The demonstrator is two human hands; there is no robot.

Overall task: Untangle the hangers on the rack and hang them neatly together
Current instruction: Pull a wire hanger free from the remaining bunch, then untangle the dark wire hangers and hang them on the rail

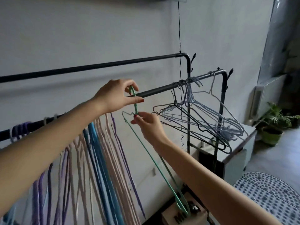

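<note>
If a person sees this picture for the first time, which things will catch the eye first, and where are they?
In the centre, the left hand pinches the hook of a green hanger at the front rail, while the right hand holds its neck just below. To the right, a tangled cluster of wire hangers dangles crookedly from that rail. On the lower left, a tidy row of purple, blue and beige hangers hangs side by side.

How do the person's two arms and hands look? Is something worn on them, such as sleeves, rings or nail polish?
Both forearms are bare all the way to the picture's edge: no sleeve, watch or bracelet shows. The left hand has red polish on the thumbnail, and the right hand has the same red on its thumbnail. The other nails are hidden or blurred. No ring shows on either hand.
</note>
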